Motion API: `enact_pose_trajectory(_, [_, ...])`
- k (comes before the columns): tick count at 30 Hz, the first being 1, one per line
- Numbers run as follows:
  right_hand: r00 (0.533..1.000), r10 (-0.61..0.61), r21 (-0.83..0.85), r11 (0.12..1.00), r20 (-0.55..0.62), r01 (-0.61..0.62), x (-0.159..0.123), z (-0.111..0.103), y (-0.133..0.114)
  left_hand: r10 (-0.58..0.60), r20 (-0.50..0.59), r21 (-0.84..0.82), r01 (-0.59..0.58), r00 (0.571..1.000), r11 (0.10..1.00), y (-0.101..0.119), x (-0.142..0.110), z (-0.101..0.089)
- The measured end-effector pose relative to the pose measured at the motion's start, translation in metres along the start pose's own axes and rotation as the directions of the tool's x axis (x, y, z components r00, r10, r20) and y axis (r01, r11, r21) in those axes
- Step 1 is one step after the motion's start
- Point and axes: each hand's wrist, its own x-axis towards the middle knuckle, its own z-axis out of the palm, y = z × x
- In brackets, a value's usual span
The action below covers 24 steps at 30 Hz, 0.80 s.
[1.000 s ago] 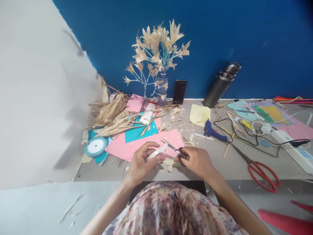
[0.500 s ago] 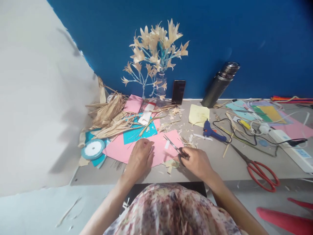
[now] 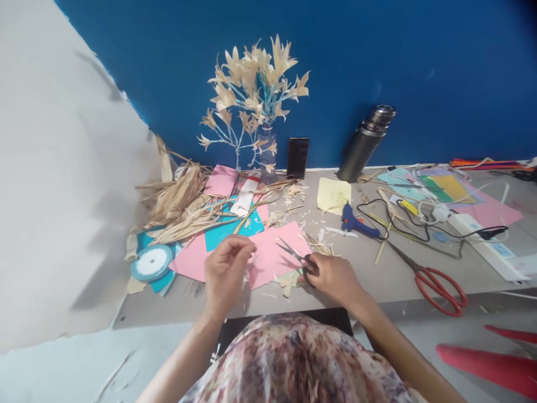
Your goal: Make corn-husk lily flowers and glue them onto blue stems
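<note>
My right hand (image 3: 335,278) is closed around the handles of small black-handled scissors (image 3: 292,252). Their blades are parted and point up and left over pink paper (image 3: 272,246). To the left, my left hand (image 3: 229,271) is raised a little over the same paper, thumb and fingers pinched together. A thin pale curved bit shows by its fingertips, too small to name. Beyond that hand lies a blue sheet (image 3: 216,238) under dry husks (image 3: 182,196). Pale green scraps (image 3: 289,280) rest just left of my right hand.
A blue ribbon spool (image 3: 151,263) is at the left. Behind stand husk flowers (image 3: 255,73) in a clear bottle, a phone (image 3: 297,158) and a dark flask (image 3: 364,145). Rightward are a blue glue gun (image 3: 356,222), red-handled scissors (image 3: 440,288), cords and a power strip (image 3: 486,246).
My left hand has lifted and turned, fingers now pinched upward. The small white piece beside the scissor blades no longer shows there. The whole view has shifted slightly; my right hand keeps the scissors.
</note>
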Motion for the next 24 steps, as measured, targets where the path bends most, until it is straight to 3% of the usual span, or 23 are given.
enact_pose_trajectory(1, [1.0,0.021,-0.013,1.0,-0.004,-0.022,0.0,0.0,0.005,-0.093,-0.02,-0.07,0.092,0.995,0.993,0.0,0.001,0.0])
enact_pose_trajectory(3, [0.999,0.041,-0.019,0.999,-0.009,-0.041,0.002,-0.002,0.014,-0.244,0.081,-0.162,0.254,0.967,0.954,-0.001,0.003,0.004])
enact_pose_trajectory(7, [0.993,0.093,0.02,0.996,-0.067,-0.092,0.004,-0.015,0.027,-0.406,0.387,-0.202,0.506,0.828,0.839,-0.006,-0.001,0.027])
enact_pose_trajectory(10, [0.99,0.097,-0.004,0.995,-0.099,-0.098,0.004,-0.018,0.028,-0.368,0.475,-0.207,0.508,0.799,0.836,-0.006,-0.007,0.046])
enact_pose_trajectory(14, [0.998,-0.042,0.038,0.998,-0.052,0.044,-0.001,-0.005,0.016,-0.269,0.555,-0.224,0.453,0.787,0.863,-0.004,-0.014,0.065])
enact_pose_trajectory(17, [0.994,-0.097,0.231,0.967,-0.059,0.108,-0.005,0.007,0.006,-0.353,0.554,-0.292,0.573,0.754,0.766,-0.009,-0.019,0.073])
enact_pose_trajectory(20, [0.985,-0.08,0.415,0.899,-0.155,0.139,-0.007,0.015,0.005,-0.479,0.51,-0.392,0.689,0.715,0.61,-0.014,-0.023,0.076])
enact_pose_trajectory(24, [0.956,-0.133,0.465,0.851,-0.262,0.246,-0.005,0.021,0.011,-0.536,0.488,-0.402,0.722,0.689,0.562,-0.016,-0.023,0.074])
